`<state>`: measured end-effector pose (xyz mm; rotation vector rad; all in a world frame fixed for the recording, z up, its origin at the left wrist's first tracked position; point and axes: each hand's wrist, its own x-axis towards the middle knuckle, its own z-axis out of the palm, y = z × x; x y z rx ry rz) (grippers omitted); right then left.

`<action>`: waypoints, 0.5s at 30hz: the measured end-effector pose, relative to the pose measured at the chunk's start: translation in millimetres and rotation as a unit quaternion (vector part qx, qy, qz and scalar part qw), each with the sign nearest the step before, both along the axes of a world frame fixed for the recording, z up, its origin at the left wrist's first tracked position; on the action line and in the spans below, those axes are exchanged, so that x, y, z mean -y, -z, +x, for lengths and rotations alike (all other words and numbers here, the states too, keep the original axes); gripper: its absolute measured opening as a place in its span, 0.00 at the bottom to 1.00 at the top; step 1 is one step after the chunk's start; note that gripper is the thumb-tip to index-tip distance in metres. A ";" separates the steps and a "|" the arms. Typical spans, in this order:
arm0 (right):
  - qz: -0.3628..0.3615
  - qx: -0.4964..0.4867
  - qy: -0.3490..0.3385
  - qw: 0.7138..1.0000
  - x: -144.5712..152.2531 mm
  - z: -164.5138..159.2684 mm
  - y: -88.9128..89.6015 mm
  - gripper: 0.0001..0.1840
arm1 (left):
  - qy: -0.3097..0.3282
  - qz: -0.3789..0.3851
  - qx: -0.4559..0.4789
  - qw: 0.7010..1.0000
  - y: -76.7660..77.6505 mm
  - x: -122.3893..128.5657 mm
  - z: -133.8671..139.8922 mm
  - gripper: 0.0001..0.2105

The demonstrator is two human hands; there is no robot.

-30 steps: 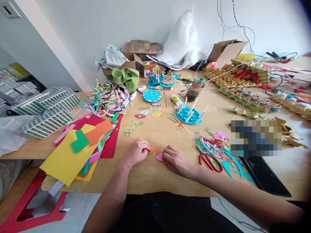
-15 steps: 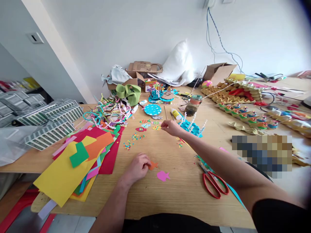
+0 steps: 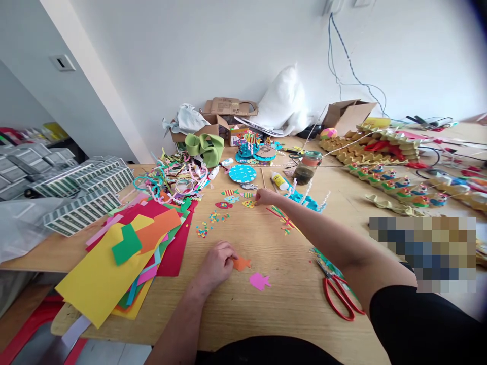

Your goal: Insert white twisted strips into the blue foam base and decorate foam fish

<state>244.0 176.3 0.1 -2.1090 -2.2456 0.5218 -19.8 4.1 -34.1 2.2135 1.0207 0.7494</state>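
Observation:
My left hand [image 3: 217,264] rests on the table with curled fingers closed on the edge of an orange paper fish [image 3: 241,263]. Just to the right lies a pink paper fish [image 3: 259,281]. Stretched forward, my right hand [image 3: 265,198] has its fingers pinched at the tail of a yellow spotted paper fish [image 3: 248,204]. Beside that one lie a red fish [image 3: 223,205], a light blue fish [image 3: 232,198], a striped red and yellow fish [image 3: 229,192] and a green striped fish [image 3: 246,194]. The fingertips of both hands are partly hidden.
Coloured sheets [image 3: 95,274] are piled at the left, below tangled craft bits [image 3: 178,172]. Small paper dots [image 3: 204,230] lie mid-table. Red-handled scissors [image 3: 338,299] lie under my right forearm. A glue bottle [image 3: 279,181], a jar [image 3: 306,168] and a blue disc [image 3: 242,174] stand farther back.
My right forearm lies lower across the table, nearer the scissors, its fingers still at the yellow fish. The whole view has shifted slightly. My left hand stays at the orange fish.

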 end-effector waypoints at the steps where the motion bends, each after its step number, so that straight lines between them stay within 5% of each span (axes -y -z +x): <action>1: -0.004 0.000 0.000 1.000 0.0 0.1 -0.7 0.10 | -0.002 0.000 0.001 1.000 0.0 0.1 -0.2 0.16; 9: 0.003 -0.033 -0.022 0.999 20.0 -2.3 -12.3 0.05 | -0.008 -0.008 0.015 1.000 -4.4 -0.3 -0.8 0.16; 15: 0.105 -0.073 -0.090 0.988 85.4 -1.2 -16.7 0.04 | -0.008 0.002 0.011 1.000 -5.1 -1.4 -2.0 0.16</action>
